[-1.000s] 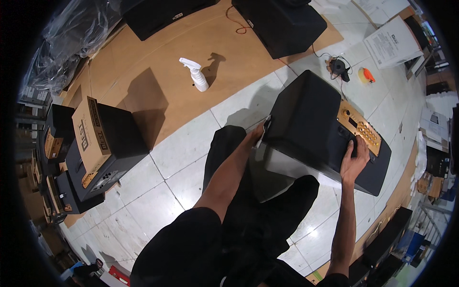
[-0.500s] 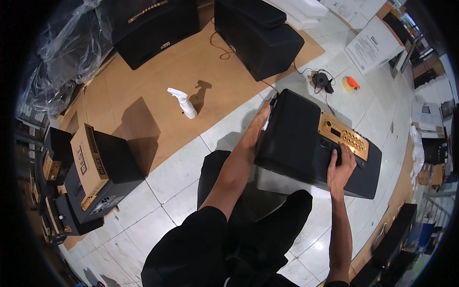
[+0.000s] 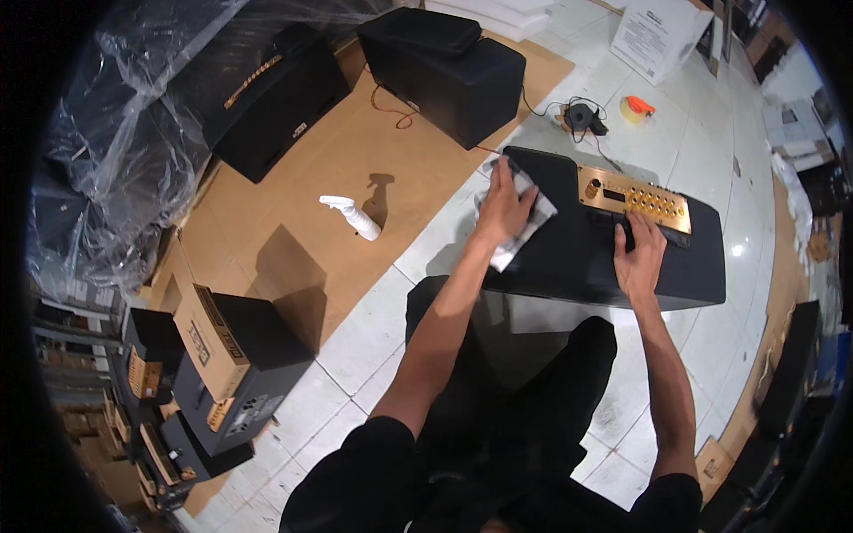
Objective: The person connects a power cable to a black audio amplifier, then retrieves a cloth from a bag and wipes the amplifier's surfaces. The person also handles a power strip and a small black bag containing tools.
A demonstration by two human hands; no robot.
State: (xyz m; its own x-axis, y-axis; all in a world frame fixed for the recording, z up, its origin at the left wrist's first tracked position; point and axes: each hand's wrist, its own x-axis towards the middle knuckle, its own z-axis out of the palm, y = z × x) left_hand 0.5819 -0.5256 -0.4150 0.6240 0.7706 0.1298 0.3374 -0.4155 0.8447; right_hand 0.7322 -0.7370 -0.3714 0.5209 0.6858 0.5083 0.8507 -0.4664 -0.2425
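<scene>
A black speaker (image 3: 569, 258) with a gold control panel (image 3: 633, 197) stands in front of my legs. My left hand (image 3: 505, 211) presses a grey-and-white checked cloth (image 3: 533, 222) onto the left end of its top, and the cloth hangs partly over the near side. With thumb and fingers apart, my right hand (image 3: 640, 253) rests on the speaker just below the gold panel, by a dark strip that may be a handle. Its fingertips touch the panel's lower edge.
A white spray bottle (image 3: 355, 218) stands on the cardboard sheet (image 3: 311, 195). Two larger black speakers (image 3: 444, 75) stand beyond, near clear plastic wrapping (image 3: 133, 115). A black corded tool (image 3: 582, 117) and an orange-and-yellow tape roll (image 3: 636, 108) lie on the tiles. Boxed speakers (image 3: 240, 373) sit left.
My left hand has moved from the speaker's far left edge onto its top, bringing the checked cloth with it. My right hand stays by the panel. The whole view has shifted.
</scene>
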